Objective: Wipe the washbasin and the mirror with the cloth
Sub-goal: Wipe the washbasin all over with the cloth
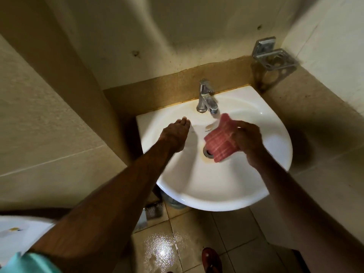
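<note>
- In the head view we look down on a white washbasin [206, 200] fixed into a corner between tiled walls, with a chrome tap [206, 97] standing on its back ledge.
- The drain [207, 151] sits low in the bowl, ringed by a rusty brown stain.
- The left hand [176, 135] reaches over the left side of the bowl, palm down, with its fingers straight and held close together, holding nothing. The fingertips point at the back ledge, left of the tap; we cannot tell whether they touch the porcelain.
- The right hand [248, 140] is over the right half of the bowl with its fingers curled round the cloth [218, 142], gripping it.
- The cloth is red-pink with a pale check. It hangs folded from that hand above the bowl, just beside the drain and overlapping its right edge from our angle, with its upper corner below the spout. We cannot tell whether it touches the bowl.
- The two hands are apart, with bare white bowl between them.
- A metal holder [275, 56] is fixed to the wall at the upper right, above the basin's back corner.
- Below the basin the tiled floor [197, 233] shines wet, and a red-brown shoe [211, 259] shows at the bottom edge.
- At the lower left we see a teal sleeve [29, 263] and, just above it, a white fixture [19, 233] that is partly hidden by the left arm.
</note>
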Available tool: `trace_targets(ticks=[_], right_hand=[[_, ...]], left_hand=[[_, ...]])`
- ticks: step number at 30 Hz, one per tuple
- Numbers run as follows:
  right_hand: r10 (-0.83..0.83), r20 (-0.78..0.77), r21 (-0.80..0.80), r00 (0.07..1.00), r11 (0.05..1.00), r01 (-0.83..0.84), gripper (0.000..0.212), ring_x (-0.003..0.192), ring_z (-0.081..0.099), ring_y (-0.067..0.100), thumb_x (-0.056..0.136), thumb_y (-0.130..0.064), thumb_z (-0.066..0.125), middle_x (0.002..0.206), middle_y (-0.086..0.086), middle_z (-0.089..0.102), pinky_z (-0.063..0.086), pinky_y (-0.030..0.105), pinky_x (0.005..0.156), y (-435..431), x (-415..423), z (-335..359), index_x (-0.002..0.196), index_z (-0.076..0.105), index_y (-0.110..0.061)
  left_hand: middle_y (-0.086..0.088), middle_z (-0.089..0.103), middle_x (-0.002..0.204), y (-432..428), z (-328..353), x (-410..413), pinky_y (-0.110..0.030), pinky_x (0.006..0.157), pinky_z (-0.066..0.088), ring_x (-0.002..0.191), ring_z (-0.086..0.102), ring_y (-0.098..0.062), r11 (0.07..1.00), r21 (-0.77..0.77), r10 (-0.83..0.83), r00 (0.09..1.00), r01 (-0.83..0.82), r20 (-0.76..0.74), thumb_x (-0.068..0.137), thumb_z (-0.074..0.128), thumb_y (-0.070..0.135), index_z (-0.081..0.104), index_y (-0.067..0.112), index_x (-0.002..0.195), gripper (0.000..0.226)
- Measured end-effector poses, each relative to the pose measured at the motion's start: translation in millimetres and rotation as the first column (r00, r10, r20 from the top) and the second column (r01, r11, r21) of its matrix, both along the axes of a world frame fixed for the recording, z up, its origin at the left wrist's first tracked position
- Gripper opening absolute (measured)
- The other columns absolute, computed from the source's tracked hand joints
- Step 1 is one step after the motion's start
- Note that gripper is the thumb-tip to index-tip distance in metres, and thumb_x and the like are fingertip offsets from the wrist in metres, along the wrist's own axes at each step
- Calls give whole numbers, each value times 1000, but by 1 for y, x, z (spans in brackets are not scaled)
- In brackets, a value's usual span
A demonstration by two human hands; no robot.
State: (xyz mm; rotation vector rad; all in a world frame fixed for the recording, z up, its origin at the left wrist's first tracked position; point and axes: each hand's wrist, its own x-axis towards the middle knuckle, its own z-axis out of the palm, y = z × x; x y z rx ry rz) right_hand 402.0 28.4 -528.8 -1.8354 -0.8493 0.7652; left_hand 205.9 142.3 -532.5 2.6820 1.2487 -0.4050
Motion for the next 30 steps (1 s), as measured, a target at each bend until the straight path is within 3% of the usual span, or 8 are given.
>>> trace_targets(ticks=[3, 5, 8, 11, 18, 22, 26, 30], right_hand=[[-136, 298, 240, 945, 969, 64, 18, 78, 75, 23, 102, -24, 61, 87, 3, 78, 63, 38, 73, 5, 2, 13, 100, 77, -15], [-95, 498, 290, 862, 955, -63, 28, 97, 73, 18, 97, -7, 59, 106, 1, 79, 58, 30, 89, 21, -6, 29, 118, 76, -15], [147, 636, 105, 758, 956, -274, 57, 123, 65, 27, 81, 13, 56, 134, 9, 70, 49, 31, 104, 42, -29, 31, 130, 70, -12], [348, 715, -219, 606, 935, -278, 61, 149, 37, 29, 85, 3, 65, 160, 5, 44, 34, 44, 121, 56, -45, 18, 143, 60, -14], [378, 828, -339, 414, 926, -168, 61, 141, 37, 40, 86, -5, 66, 156, 16, 42, 34, 53, 114, 72, -68, 25, 145, 52, -10], [371, 811, -303, 452, 928, -218, 51, 136, 49, 35, 90, -6, 66, 150, 13, 53, 42, 46, 110, 70, -58, 30, 140, 58, -9], [382, 805, -316, 453, 924, -217, 31, 109, 69, 32, 99, -21, 58, 120, 7, 74, 52, 40, 92, 55, -49, 48, 129, 64, -18], [372, 675, -293, 637, 928, -231, 24, 89, 75, 19, 101, -20, 60, 105, -7, 79, 61, 37, 83, 30, -40, 41, 115, 76, -32]], left_hand=[[-11, 9, 167, -2, 1, -2, -45, 110, 43, 146, 31, -33, 1000, 24, -11, 1000, 11, -5, 87, 64, 2, 12, 6, 159, 89], [-12, 10, 166, -4, 1, -2, -46, 106, 46, 144, 34, -34, 999, 40, -13, 1000, 13, -3, 87, 63, 2, 14, 5, 158, 86], [-13, 11, 166, -7, 4, -1, -42, 102, 45, 143, 35, -32, 997, 78, -24, 1000, 25, -14, 89, 60, 3, 14, 3, 157, 82], [-15, 10, 166, -8, 6, 0, -40, 105, 42, 146, 32, -33, 995, 95, -27, 1000, 28, -16, 92, 58, 4, 11, 2, 158, 81], [-14, 9, 167, -4, 4, 0, -40, 114, 36, 151, 25, -31, 995, 91, -27, 1000, 29, -14, 95, 57, 5, 11, 5, 159, 79], [-13, 10, 167, -1, 3, -1, -40, 115, 34, 151, 26, -31, 997, 76, -16, 1000, 16, 6, 96, 54, 5, 12, 5, 159, 75], [-14, 11, 167, 1, 1, -2, -40, 115, 34, 151, 26, -31, 997, 72, -20, 1000, 19, 24, 96, 54, 5, 13, 5, 159, 75], [-14, 12, 167, 3, -1, -3, -40, 116, 33, 150, 26, -31, 997, 73, -16, 999, 13, 33, 95, 57, 5, 14, 5, 159, 77]])
